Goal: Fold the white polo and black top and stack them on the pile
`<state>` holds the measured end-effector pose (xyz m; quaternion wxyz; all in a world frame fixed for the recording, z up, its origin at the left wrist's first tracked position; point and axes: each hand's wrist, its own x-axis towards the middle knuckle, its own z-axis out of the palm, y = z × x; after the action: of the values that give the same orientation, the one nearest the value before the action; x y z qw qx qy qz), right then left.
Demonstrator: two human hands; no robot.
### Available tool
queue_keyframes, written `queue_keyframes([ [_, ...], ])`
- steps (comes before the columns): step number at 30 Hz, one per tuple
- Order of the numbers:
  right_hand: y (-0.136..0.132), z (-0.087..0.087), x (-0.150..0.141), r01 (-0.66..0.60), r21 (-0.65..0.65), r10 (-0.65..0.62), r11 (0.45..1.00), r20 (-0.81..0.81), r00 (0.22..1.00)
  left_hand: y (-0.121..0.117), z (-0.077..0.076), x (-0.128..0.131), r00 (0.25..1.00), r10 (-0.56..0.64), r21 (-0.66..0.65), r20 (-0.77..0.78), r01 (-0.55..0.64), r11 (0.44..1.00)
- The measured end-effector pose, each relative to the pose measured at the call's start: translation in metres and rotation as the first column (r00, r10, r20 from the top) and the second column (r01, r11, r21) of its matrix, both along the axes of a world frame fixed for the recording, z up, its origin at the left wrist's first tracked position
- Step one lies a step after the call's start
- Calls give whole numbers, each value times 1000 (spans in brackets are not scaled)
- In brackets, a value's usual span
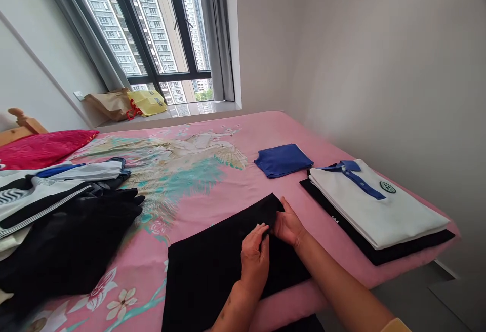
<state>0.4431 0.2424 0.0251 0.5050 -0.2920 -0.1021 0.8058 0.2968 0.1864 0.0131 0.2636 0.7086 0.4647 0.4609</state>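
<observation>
A black garment (212, 251) lies flat and folded near the front edge of the bed; its exact kind does not show. My right hand (289, 225) grips its far right corner, with the thumb and fingers around the cloth. Just left of it, my left hand (255, 248) is closed with bent fingers on the same black cloth, and the two hands almost meet. Some black fabric (299, 324) also shows below the bed's edge.
To the right, a folded white polo shirt (379, 210) with a blue collar rests on black clothing (379, 258). Behind lies a folded blue garment (283, 161). A loose clothes pile (68, 220) covers the left side of the pink bedsheet (212, 210). Bags (146, 103) stand by the window.
</observation>
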Motion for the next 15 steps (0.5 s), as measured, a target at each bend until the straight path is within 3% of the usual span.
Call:
queue_keyframes([
  [4,19,6,9,-47,90,32,995,169,985,0,-6,4,989,-3,71,-147,13,997],
  [8,35,6,14,-79,77,48,994,345,938,3,-6,9,967,12,68,-255,5,998],
  [15,46,-4,31,185,104,-211,977,383,899,-2,-13,11,858,-43,39,-512,73,997],
])
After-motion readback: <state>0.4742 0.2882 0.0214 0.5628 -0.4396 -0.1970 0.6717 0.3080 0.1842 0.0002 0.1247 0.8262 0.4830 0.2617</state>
